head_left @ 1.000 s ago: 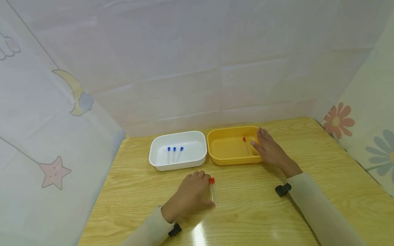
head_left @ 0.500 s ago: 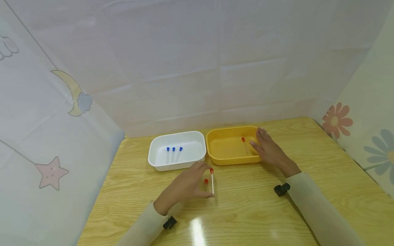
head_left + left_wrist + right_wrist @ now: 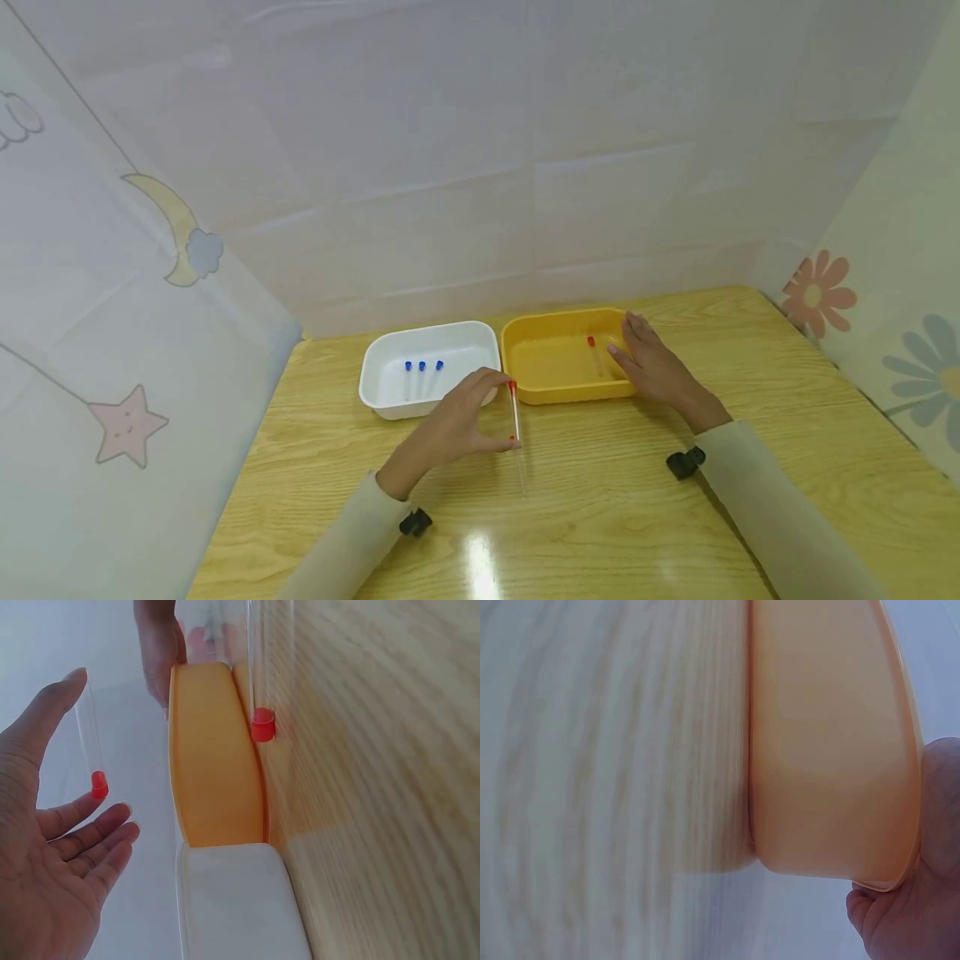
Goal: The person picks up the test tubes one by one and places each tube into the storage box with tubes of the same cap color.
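Note:
My left hand (image 3: 448, 425) holds a clear test tube (image 3: 515, 410) with a red cap end to end, thumb at the bottom and index finger at the cap. In the left wrist view this tube (image 3: 88, 739) is raised off the table, the other fingers spread. A second red-capped tube (image 3: 262, 726) lies on the wood, partly behind the left thumb in the head view. My right hand (image 3: 660, 367) grips the right end of the yellow tray (image 3: 573, 392), thumb over the rim inside. One red-capped tube (image 3: 596, 357) rests in that tray.
Left of the yellow tray, and right beside it, stands a white tray (image 3: 420, 409) with several blue-capped tubes (image 3: 422, 379) inside. Both trays sit near the back of the wooden table (image 3: 600, 500), before a pale draped wall (image 3: 450, 167).
My left hand has picked up one red-capped test tube from the table and moved it forward, towards the trays. The other tube stays on the table. My right hand stays at the yellow tray.

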{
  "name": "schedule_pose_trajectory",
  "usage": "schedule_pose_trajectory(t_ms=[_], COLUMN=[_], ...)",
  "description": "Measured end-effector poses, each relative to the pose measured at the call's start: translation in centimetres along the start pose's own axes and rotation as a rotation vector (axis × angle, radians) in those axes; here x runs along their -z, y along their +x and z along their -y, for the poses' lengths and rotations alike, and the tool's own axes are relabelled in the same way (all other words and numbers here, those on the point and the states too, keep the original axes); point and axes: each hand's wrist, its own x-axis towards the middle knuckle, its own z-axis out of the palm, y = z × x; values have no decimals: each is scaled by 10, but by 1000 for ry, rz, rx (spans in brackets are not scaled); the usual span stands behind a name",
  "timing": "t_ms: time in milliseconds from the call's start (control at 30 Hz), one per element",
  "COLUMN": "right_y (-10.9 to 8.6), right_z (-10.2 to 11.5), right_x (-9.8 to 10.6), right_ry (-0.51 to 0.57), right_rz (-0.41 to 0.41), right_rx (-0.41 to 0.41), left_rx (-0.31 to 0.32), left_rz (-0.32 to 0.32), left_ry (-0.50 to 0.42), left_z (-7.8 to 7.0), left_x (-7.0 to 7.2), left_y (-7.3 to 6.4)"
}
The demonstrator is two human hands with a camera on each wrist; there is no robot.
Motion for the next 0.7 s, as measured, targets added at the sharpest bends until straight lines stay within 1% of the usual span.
schedule_pose_trajectory(t_ms=[100, 200, 400, 700], right_y=[0, 0, 0, 1], right_z=[0, -1, -6, -8], right_x=[0, -1, -3, -5], right_ry=[4, 10, 19, 4], right_rz=[2, 5, -6, -13], right_rx=[-1, -4, 4, 16], left_rx=[11, 8, -2, 23], left_rz=[2, 4, -19, 9], left_ry=[19, 32, 40, 49], left_z=[2, 4, 8, 11], left_x=[1, 2, 0, 1], left_y=[4, 9, 22, 36])
